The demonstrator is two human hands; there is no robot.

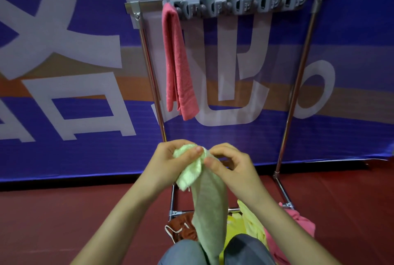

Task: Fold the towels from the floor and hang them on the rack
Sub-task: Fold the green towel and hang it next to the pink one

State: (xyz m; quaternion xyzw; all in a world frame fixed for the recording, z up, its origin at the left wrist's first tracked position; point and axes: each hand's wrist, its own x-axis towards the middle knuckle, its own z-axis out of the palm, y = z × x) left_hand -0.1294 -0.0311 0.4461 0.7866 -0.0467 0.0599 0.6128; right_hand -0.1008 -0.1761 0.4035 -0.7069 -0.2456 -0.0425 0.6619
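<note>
Between your knees [183, 252] the green towel [210, 205] hangs in a long strip above the floor pile [253, 224]. Your left hand [168, 164] and right hand [233, 167] both pinch its bunched top edge, fingers [195, 150] curled on the cloth. Match the corners and let the weight pull it straight before folding. Beyond, the rack [297, 85] carries one pink towel [179, 62] at its left end; hang yours just beside it.

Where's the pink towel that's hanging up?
In the head view, the pink towel hangs from the top of the rack near its left end, between the left post and the grey hook strip.
</note>
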